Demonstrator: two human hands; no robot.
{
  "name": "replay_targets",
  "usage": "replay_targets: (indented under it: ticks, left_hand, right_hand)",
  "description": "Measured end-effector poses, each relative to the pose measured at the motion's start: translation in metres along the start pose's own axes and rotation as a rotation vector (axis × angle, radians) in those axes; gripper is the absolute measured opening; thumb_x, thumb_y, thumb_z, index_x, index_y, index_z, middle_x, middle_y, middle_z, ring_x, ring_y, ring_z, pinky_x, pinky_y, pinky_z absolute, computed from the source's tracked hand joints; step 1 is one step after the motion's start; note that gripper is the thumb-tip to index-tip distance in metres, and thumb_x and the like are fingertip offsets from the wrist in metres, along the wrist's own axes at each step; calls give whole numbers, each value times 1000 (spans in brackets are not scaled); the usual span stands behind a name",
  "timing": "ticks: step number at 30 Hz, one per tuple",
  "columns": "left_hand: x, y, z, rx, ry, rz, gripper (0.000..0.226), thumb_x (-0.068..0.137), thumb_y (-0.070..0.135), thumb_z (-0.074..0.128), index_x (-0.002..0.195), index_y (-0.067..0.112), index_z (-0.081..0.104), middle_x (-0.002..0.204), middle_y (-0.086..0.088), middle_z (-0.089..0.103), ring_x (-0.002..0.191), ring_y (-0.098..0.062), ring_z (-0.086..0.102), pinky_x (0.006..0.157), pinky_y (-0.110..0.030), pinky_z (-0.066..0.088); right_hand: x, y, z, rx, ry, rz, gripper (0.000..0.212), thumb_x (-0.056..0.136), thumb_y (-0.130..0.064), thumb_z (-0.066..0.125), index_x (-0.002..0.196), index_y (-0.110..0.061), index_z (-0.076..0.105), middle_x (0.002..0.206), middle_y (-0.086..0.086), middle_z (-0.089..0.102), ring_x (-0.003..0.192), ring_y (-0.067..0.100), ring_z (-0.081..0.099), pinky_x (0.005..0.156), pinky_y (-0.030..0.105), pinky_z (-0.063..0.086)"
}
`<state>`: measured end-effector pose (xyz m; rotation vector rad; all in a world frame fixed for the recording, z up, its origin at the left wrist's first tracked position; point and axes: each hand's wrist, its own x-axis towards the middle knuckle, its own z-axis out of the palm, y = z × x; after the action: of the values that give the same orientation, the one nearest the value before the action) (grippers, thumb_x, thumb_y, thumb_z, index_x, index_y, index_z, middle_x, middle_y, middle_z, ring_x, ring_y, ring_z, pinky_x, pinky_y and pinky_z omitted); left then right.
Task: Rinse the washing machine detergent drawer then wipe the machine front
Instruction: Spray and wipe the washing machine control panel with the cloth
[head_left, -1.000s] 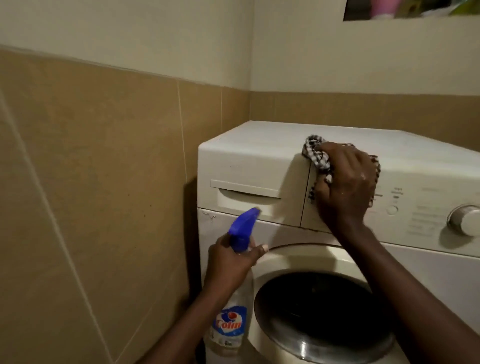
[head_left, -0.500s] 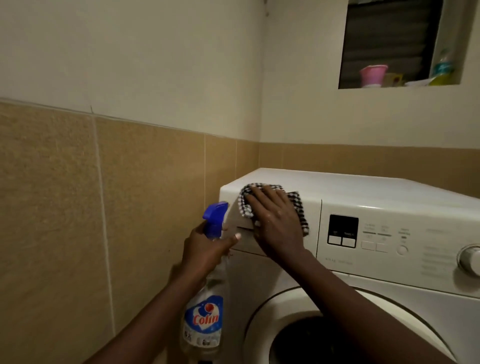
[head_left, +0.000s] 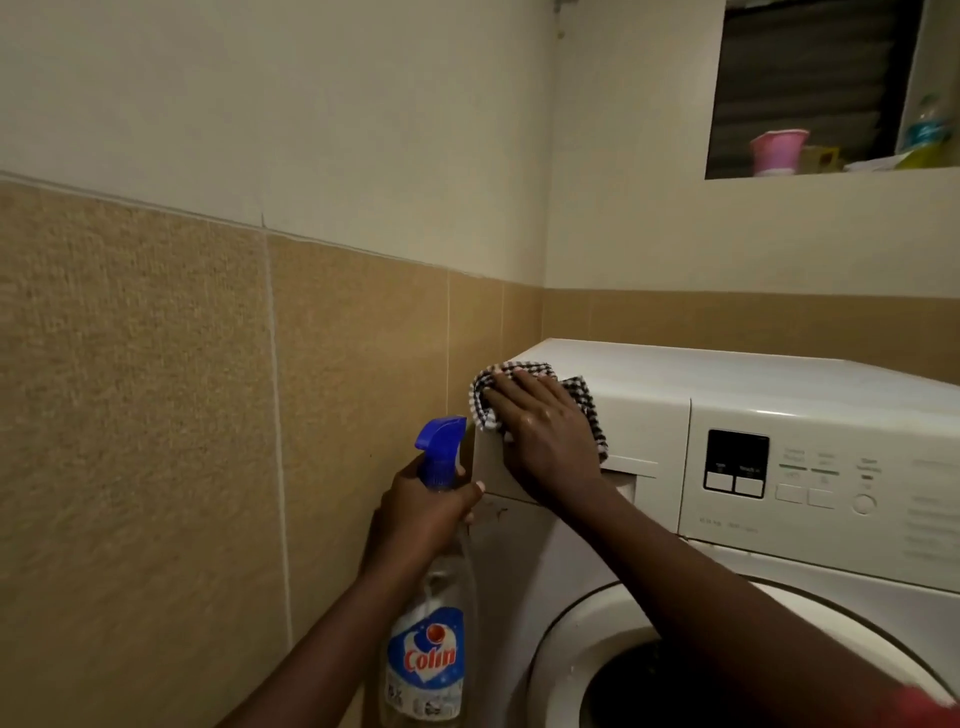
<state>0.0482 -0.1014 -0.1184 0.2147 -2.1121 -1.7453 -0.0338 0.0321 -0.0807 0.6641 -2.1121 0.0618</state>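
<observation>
At the washing machine's (head_left: 779, 410) ten-o'clock corner, the right hand (head_left: 545, 436) presses a checked cloth (head_left: 485, 395) flat-fingered over the detergent drawer (head_left: 644, 441); the left hand (head_left: 421, 514) grips a Colin spray bottle (head_left: 428, 660) at seven o'clock.

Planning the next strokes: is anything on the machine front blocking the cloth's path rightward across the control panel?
Nothing visible does. The cloth under the right hand sits on the drawer front; the control panel shows only flat buttons.
</observation>
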Motion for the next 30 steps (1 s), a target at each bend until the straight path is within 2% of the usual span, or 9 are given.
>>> replay_targets:
  ticks: [2, 6, 11, 13, 14, 17, 22, 26, 30]
  left_hand:
    - [1, -2, -2, -10, 2, -21, 21, 81, 21, 76, 97, 24, 62, 86, -2, 73, 79, -19, 71, 84, -45, 58]
    - [1, 1, -4, 5, -10, -37, 19, 79, 25, 77, 92, 27, 63, 79, 0, 74, 75, -19, 72, 80, -43, 59]
    - [2, 0, -5, -2, 8, -66, 15, 81, 11, 72, 86, 23, 64, 76, -7, 73, 73, -24, 71, 76, -40, 59]
    - [0, -3, -6, 8, 2, -75, 12, 79, 12, 72, 85, 20, 66, 74, -8, 73, 73, -26, 71, 77, -43, 60]
    - [-2, -3, -6, 14, -5, -76, 11, 79, 12, 72, 87, 18, 67, 75, -8, 73, 74, -27, 71, 79, -44, 60]
    - [-1, -3, -3, 26, -33, -68, 14, 79, 12, 72, 91, 17, 66, 82, -9, 73, 78, -25, 70, 85, -46, 57]
    - [1, -10, 6, 27, -53, -52, 15, 75, 13, 71, 87, 20, 66, 74, -7, 73, 78, -29, 71, 86, -51, 57]
    - [-4, -13, 12, 9, -96, -68, 16, 78, 8, 72, 89, 18, 65, 82, -12, 73, 84, -32, 71, 86, -50, 57]
    - [-8, -13, 16, 2, -140, -48, 19, 80, 4, 69, 89, 19, 63, 78, -10, 71, 74, -23, 69, 72, -37, 55]
  right_hand:
    - [-13, -7, 8, 32, -19, 6, 57, 78, -17, 64, 134, -14, 55, 145, 8, 47, 138, 24, 39, 116, 41, 24]
    - [-39, -9, 21, 19, -118, -158, 58, 76, -26, 67, 133, -16, 56, 144, 5, 49, 138, 21, 39, 115, 42, 28]
    - [-18, -31, 24, 59, -36, -8, 60, 82, -33, 34, 133, -11, 56, 145, 8, 47, 138, 22, 40, 115, 42, 27]
    - [-50, -42, 38, 110, -66, -10, 58, 84, -33, 38, 136, -12, 52, 146, 8, 46, 139, 22, 37, 114, 43, 30]
    - [-71, -43, 45, 121, -85, -29, 56, 84, -28, 47, 138, -14, 49, 148, 6, 44, 141, 20, 33, 116, 41, 29]
    - [-108, -29, 49, 121, -111, -78, 69, 71, -15, 71, 137, -19, 50, 149, 2, 43, 141, 15, 31, 118, 37, 25]
    - [-81, -15, 27, 165, 40, 110, 55, 76, -7, 63, 130, -16, 58, 136, 2, 57, 124, 20, 53, 104, 36, 42]
    - [-110, -19, 37, 132, -42, 51, 64, 73, -4, 69, 135, -15, 54, 143, 3, 50, 134, 20, 44, 111, 37, 34]
    - [-123, 3, 28, 52, -112, -88, 64, 73, -7, 57, 136, -17, 52, 145, 1, 48, 137, 18, 40, 113, 39, 33]
